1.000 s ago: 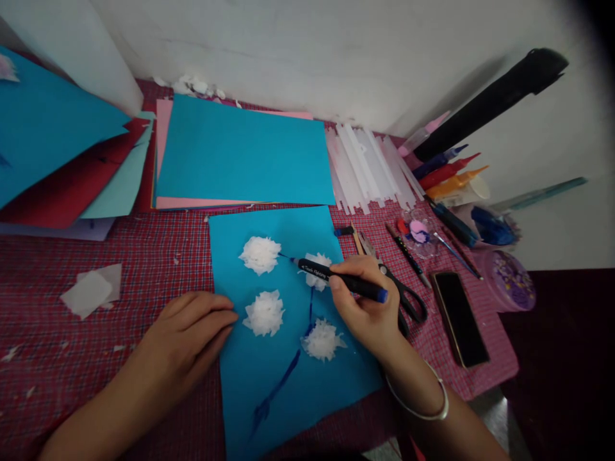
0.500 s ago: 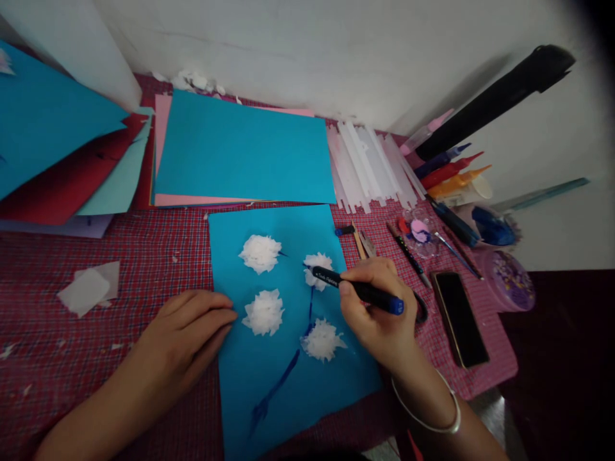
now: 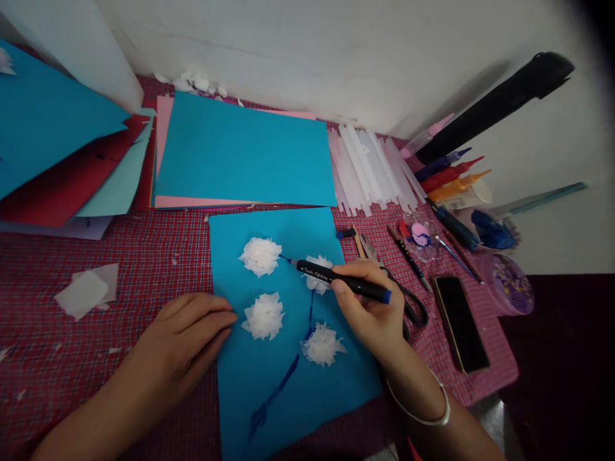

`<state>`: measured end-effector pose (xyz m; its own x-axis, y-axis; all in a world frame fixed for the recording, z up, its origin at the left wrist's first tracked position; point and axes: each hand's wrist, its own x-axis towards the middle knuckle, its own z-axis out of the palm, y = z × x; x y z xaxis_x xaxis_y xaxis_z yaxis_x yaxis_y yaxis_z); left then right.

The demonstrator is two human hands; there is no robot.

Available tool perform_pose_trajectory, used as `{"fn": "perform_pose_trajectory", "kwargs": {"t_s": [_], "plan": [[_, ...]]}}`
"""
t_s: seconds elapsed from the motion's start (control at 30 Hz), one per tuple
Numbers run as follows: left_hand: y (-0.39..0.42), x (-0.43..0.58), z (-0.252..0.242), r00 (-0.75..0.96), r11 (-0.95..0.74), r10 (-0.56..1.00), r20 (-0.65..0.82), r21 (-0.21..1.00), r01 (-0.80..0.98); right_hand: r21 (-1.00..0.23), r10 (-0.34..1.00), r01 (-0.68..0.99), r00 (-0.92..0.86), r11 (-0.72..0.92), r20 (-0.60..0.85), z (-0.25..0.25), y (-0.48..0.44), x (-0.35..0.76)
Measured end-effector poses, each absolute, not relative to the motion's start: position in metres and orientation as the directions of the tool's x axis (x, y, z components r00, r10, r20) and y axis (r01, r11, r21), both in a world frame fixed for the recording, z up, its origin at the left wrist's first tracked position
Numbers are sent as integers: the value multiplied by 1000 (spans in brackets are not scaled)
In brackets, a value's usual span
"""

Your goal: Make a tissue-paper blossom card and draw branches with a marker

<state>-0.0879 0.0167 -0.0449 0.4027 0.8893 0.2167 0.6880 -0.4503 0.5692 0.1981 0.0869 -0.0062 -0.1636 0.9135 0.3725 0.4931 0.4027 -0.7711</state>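
While the right hand point(image 3: 372, 301) curls round the pen point(image 3: 317, 271) and pinches its middle, a good spot, the pen should be light and stiff. Its tip is just right of the far left puff point(image 3: 261, 256) on the blue paper point(image 3: 269, 378), and the left hand point(image 3: 185, 339) lies, fingers together, at the paper's left edge.

Blue sheet point(image 3: 250, 371) is marked with dark-blue lines point(image 3: 287, 374) and topped with white paper puffs point(image 3: 263, 315). Red-checked cloth point(image 3: 144, 269) is seen around sheet; black, blue-ended marker point(image 3: 317, 271) over it.
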Motion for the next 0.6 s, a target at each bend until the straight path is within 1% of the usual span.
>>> {"fn": "perform_pose_trajectory", "kwargs": {"t_s": [0.13,0.27,0.37,0.43,0.47,0.53,0.6], "plan": [[17,-86,-44,405,-457,886,224,568,685,-771,911,484,-207,413,358,-8,90,197],[16,-87,-44,413,-461,884,221,564,685,-795,893,416,-290,440,343,-1,88,201],[15,-88,-45,410,-450,888,206,568,689,-839,890,354,-350,414,291,8,78,209],[16,-88,-45,408,-441,892,196,577,687,-842,884,365,-398,397,244,14,68,214],[16,-88,-45,405,-438,893,196,583,685,-827,875,390,-427,405,227,16,63,215],[18,-87,-45,396,-432,896,199,592,680,-757,846,460,-484,465,225,19,54,215],[19,-86,-44,395,-436,895,207,596,675,-663,818,518,-508,541,271,17,49,211]]}}
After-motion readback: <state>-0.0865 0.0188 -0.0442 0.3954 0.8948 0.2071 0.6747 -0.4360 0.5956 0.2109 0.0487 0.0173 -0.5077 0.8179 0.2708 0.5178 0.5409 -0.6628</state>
